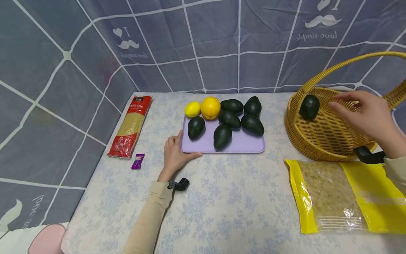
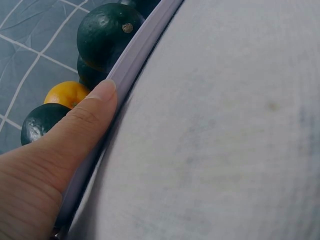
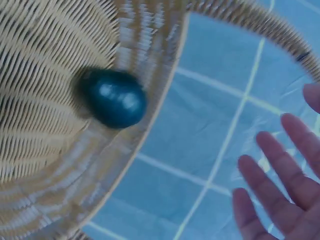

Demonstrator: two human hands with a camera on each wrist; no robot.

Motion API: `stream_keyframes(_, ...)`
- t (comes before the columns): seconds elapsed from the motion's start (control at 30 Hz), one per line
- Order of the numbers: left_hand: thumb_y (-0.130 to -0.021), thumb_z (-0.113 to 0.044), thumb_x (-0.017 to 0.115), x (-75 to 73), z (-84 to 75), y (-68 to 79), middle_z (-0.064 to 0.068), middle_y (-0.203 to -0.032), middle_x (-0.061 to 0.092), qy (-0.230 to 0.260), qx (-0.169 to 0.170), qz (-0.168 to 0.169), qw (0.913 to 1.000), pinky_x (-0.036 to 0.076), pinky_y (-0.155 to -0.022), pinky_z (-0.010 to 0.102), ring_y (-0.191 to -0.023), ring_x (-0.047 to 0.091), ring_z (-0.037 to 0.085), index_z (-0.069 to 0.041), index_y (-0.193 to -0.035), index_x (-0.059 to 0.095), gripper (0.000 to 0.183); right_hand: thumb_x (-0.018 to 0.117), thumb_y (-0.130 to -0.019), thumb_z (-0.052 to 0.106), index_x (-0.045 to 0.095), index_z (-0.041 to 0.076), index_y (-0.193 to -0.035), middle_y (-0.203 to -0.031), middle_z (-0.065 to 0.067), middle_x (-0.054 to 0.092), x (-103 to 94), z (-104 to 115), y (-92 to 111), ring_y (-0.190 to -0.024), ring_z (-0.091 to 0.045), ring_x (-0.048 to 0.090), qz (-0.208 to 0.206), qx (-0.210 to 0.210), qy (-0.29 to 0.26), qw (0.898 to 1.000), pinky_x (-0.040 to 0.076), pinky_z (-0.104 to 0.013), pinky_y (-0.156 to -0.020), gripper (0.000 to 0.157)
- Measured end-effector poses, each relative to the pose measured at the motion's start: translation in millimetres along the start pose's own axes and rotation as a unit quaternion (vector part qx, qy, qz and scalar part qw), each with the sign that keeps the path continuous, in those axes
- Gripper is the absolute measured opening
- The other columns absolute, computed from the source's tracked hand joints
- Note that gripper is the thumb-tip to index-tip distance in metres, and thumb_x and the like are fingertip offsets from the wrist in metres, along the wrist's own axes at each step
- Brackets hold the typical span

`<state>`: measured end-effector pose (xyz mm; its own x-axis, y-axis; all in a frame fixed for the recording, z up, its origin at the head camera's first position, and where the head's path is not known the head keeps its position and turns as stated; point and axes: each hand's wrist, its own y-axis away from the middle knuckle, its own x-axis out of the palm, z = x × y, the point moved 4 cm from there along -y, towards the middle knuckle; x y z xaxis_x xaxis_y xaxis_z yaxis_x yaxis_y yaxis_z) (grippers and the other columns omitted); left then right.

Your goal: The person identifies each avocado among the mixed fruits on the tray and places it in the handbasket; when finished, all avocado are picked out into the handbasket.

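Observation:
My left hand (image 1: 175,154) rests at the near left corner of a lilac tray (image 1: 203,146), its thumb straight along the front edge. In the left wrist view the thumb (image 2: 92,115) touches the tray's rim. Several dark green avocados (image 1: 222,137), an orange (image 1: 210,108) and a lemon (image 1: 192,109) lie on the tray. My right hand (image 1: 369,114), holding nothing, is over a wicker basket (image 1: 317,148). A single avocado (image 1: 309,107) sits in the basket against its left wall; in the right wrist view, the spread fingers (image 3: 270,185) are apart from it.
The basket's tall handle (image 1: 342,65) arches above it. A yellow bag of pale brown contents (image 1: 331,195) lies in front of the basket. At left are a red noodle packet (image 1: 130,127) and a small purple wrapped sweet (image 1: 137,161). Grey checked cloth (image 1: 219,46) hangs behind.

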<state>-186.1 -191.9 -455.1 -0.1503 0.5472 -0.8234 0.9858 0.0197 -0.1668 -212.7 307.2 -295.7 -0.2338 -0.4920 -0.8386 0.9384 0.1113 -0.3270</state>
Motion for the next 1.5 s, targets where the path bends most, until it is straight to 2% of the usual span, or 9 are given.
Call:
stream_keyframes(0.13,-0.059,-0.054,0.085,-1.3,0.2,1.0,0.020,-0.114,0.040,-0.001,-0.001,0.001,1.0000,0.029,-0.084,0.043,-0.098,0.037,0.032,-0.004,-0.149,0.028,0.118,0.066,-0.090,0.016,0.068,-0.007,-0.105,-0.102,-0.025,0.063,-4.8,25,15,-0.087,-0.006,0.048,-0.086,-0.059,-0.012,0.994,0.030,-0.025,-0.078,0.027)
stream_keyframes(0.2,-0.059,-0.054,0.085,-1.9,0.1,1.2,0.020,-0.113,0.040,-0.002,0.000,-0.001,1.0000,0.030,-0.084,0.043,-0.097,0.037,0.032,-0.004,-0.149,0.028,0.118,0.069,-0.087,0.013,0.070,-0.005,-0.102,-0.097,-0.011,0.067,-6.2,36,19,-0.085,0.009,0.043,-0.125,-0.088,-0.029,0.988,0.028,-0.016,-0.076,0.023)
stream_keyframes(0.37,-0.059,-0.055,0.085,-2.2,-0.1,1.2,0.020,-0.113,0.041,-0.001,-0.001,-0.005,1.0000,0.030,-0.084,0.043,-0.097,0.038,0.032,-0.004,-0.149,0.029,0.118,0.072,-0.083,0.011,0.072,-0.005,-0.096,-0.095,0.023,0.056,-2.0,64,24,-0.086,0.015,0.047,-0.182,-0.150,-0.095,0.967,0.031,-0.013,-0.074,0.020)
stream_keyframes(0.47,-0.059,-0.055,0.085,-1.2,-0.2,0.9,0.020,-0.113,0.041,0.000,-0.002,0.000,1.0000,0.030,-0.085,0.043,-0.098,0.037,0.032,-0.004,-0.149,0.028,0.118,0.071,-0.084,0.016,0.072,-0.007,-0.092,-0.092,0.019,0.061,3.5,80,26,-0.083,0.010,0.050,-0.194,-0.180,-0.145,0.953,0.034,-0.014,-0.074,0.024)
stream_keyframes(0.63,-0.060,-0.055,0.085,0.3,1.0,0.4,0.019,-0.113,0.041,-0.003,-0.002,0.003,1.0000,0.030,-0.085,0.043,-0.098,0.037,0.031,-0.005,-0.149,0.028,0.118,0.069,-0.087,0.018,0.071,-0.008,-0.092,-0.085,-0.008,0.068,18.7,100,26,-0.077,0.005,0.052,-0.183,-0.218,-0.193,0.939,0.037,-0.016,-0.073,0.026)
stream_keyframes(0.73,-0.059,-0.055,0.085,0.2,1.3,0.1,0.020,-0.113,0.041,-0.005,-0.001,0.000,1.0000,0.030,-0.085,0.043,-0.097,0.038,0.032,-0.004,-0.149,0.028,0.117,0.070,-0.086,0.012,0.072,-0.005,-0.094,-0.085,-0.016,0.067,33.5,103,23,-0.076,0.003,0.051,-0.158,-0.227,-0.197,0.941,0.038,-0.016,-0.072,0.020)
stream_keyframes(0.9,-0.059,-0.055,0.085,0.1,1.2,-0.3,0.020,-0.113,0.041,-0.001,0.003,-0.001,1.0000,0.030,-0.085,0.043,-0.098,0.037,0.032,-0.004,-0.149,0.028,0.118,0.072,-0.079,-0.001,0.072,-0.002,-0.098,-0.088,-0.013,0.067,57.7,109,20,-0.075,-0.001,0.051,-0.129,-0.221,-0.208,0.944,0.038,-0.016,-0.070,0.019)
stream_keyframes(1.1,-0.059,-0.055,0.085,0.1,1.3,-0.4,0.020,-0.114,0.041,0.000,0.001,0.001,1.0000,0.029,-0.086,0.043,-0.099,0.037,0.032,-0.005,-0.149,0.028,0.118,0.070,-0.072,-0.015,0.070,-0.007,-0.095,-0.085,-0.018,0.067,65.2,134,19,-0.076,-0.008,0.055,-0.123,-0.212,-0.231,0.942,0.039,-0.019,-0.070,0.024)
stream_keyframes(1.5,-0.059,-0.053,0.086,-1.1,0.4,-0.7,0.021,-0.115,0.040,0.009,0.007,-0.004,0.9999,0.029,-0.086,0.044,-0.099,0.037,0.033,-0.004,-0.148,0.029,0.117,0.069,-0.084,0.002,0.070,0.004,-0.104,-0.095,-0.008,0.068,108.9,114,-2,-0.086,-0.019,0.059,-0.076,-0.168,-0.204,0.961,0.042,-0.023,-0.072,0.020)
